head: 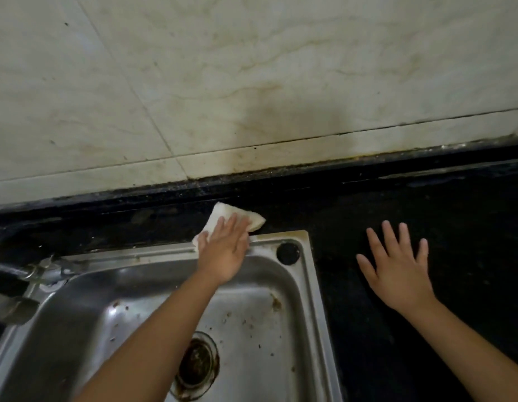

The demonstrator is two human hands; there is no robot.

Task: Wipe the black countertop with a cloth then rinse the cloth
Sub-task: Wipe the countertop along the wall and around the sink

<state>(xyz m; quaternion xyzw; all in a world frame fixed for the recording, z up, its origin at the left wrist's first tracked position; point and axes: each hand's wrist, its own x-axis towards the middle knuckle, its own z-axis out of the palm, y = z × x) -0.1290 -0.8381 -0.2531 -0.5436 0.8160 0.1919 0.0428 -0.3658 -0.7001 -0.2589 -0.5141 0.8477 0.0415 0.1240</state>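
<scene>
A folded white cloth (223, 216) lies on the narrow strip of black countertop (469, 233) behind the steel sink (318, 300). My left hand (224, 250) reaches across the sink and presses flat on the cloth, fingers covering its near half. My right hand (397, 268) rests palm down on the countertop to the right of the sink, fingers spread, holding nothing.
A tap (34, 274) and its handle stand at the sink's back left corner. The basin holds dirt specks and a drain (195, 367). A black plug hole cap (287, 253) sits at the sink's back right corner. A stained tiled wall (252, 82) rises behind the counter.
</scene>
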